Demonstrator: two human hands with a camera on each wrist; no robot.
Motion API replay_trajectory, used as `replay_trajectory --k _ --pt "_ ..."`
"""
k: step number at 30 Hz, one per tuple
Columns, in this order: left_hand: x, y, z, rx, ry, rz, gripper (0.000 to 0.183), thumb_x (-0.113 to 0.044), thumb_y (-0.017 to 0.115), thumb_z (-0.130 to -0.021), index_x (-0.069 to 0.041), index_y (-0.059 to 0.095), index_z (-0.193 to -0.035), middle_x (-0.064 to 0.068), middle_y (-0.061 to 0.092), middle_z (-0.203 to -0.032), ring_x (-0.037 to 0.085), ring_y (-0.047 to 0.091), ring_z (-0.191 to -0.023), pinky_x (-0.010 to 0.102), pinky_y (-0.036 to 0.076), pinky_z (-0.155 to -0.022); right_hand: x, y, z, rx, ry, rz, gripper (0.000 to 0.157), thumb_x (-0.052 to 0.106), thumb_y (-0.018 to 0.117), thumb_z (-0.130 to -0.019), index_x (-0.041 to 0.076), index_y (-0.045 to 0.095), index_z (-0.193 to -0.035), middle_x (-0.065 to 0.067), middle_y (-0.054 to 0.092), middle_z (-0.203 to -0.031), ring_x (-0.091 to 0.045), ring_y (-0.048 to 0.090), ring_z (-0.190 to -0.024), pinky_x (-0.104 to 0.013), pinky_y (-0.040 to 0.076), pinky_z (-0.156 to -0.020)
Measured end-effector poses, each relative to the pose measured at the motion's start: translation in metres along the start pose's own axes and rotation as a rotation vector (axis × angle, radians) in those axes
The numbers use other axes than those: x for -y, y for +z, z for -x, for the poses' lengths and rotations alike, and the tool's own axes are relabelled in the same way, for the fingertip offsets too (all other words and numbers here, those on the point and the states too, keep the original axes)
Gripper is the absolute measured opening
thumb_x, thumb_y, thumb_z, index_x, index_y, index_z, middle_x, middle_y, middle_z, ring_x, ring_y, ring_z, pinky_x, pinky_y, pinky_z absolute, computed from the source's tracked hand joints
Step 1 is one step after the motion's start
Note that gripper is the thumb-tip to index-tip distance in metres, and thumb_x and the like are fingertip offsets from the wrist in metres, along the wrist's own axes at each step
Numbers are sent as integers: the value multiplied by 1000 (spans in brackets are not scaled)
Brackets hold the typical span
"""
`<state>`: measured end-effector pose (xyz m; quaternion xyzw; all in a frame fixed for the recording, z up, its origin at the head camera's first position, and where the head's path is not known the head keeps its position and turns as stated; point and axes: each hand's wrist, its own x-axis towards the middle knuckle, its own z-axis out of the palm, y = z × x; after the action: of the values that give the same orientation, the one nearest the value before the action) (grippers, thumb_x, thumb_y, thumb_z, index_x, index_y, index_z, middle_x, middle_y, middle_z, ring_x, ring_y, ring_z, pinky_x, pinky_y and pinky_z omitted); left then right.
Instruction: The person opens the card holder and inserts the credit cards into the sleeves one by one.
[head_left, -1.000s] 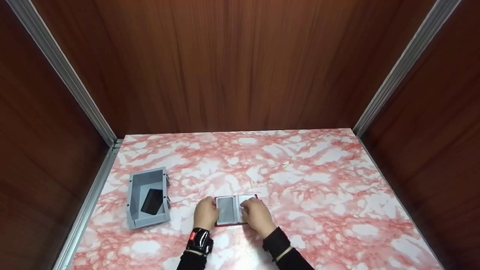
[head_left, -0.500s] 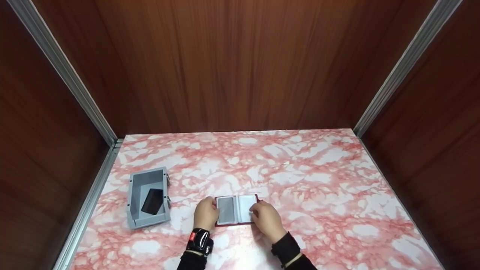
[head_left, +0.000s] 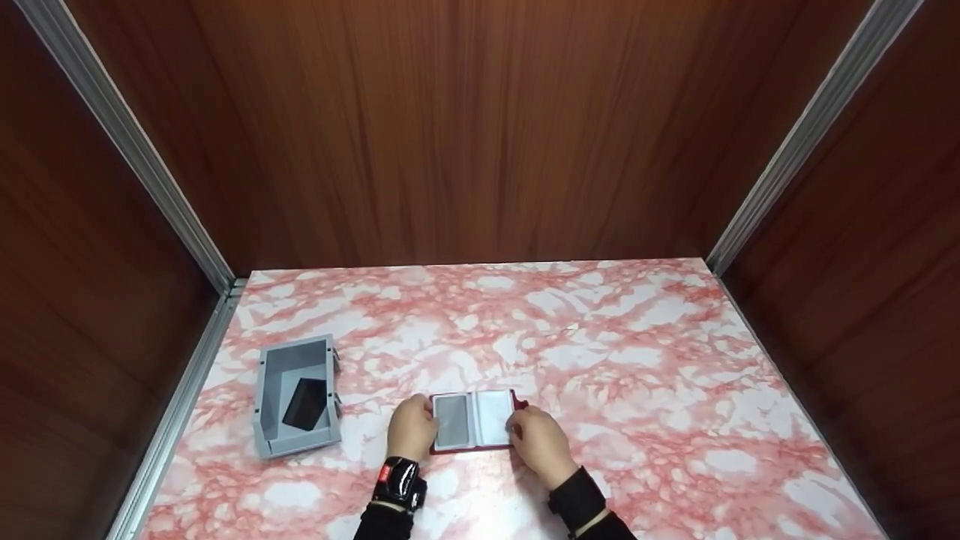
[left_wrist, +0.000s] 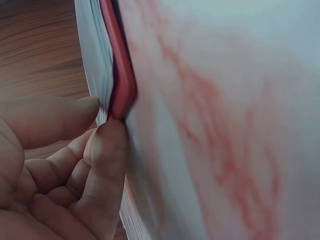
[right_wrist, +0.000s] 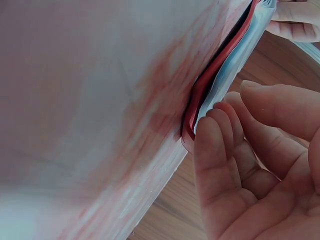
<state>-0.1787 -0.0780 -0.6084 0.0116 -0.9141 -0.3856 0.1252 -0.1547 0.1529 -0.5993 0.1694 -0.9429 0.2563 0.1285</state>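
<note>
the left hand (head_left: 412, 427) pinches the booklet (head_left: 492, 417), best held steady; the right hand (head_left: 541, 441), thumb apart from fingers (right_wrist: 210, 160), should touch it lightly.

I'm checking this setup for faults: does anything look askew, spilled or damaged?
Only one small thing: the black slab in the bin lies askew to its walls, perhaps harmlessly. The booklet, open between the left hand and right hand, looks fairly straight; no spill or damage shows.
</note>
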Motion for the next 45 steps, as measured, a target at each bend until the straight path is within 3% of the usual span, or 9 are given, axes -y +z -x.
replay_trajectory --k 13,29,35,41,45 --pt "4 1 2 11 21 30 15 6 69 -68 -2 61 -78 4 62 -68 23 58 -65 40 47 -62 1 3 -1 16 -8 26 13 -2 74 -74 7 66 -78 -2 55 -77 -24 60 -69 -38 51 -64" --pt "-2 -12 -4 -69 9 63 11 -1 75 -75 -2 67 -82 2 61 -70 24 60 -69 43 49 -68 4 5 -3 -14 -16 67 12 -1 74 -77 7 65 -74 -2 55 -74 -26 60 -65 -39 50 -59" --pt "-1 -34 -13 -107 -13 45 8 -7 72 -82 -2 69 -88 5 65 -76 26 63 -73 45 51 -71 4 5 -2 2 -15 55 12 -1 74 -76 7 66 -76 -3 56 -76 -25 60 -67 -39 51 -61" --pt "7 -67 -24 -230 -23 8 11 -7 68 -85 0 69 -93 10 66 -81 30 64 -77 47 50 -73 4 4 -3 23 -1 44 11 -1 75 -76 6 66 -77 -3 56 -76 -26 60 -67 -40 51 -62" --pt "14 -89 -28 -272 -34 16 13 -7 66 -86 2 69 -95 13 66 -83 31 64 -79 47 49 -73 4 4 -3 20 4 46 13 -1 75 -75 7 65 -76 -3 56 -75 -27 61 -67 -40 51 -62"
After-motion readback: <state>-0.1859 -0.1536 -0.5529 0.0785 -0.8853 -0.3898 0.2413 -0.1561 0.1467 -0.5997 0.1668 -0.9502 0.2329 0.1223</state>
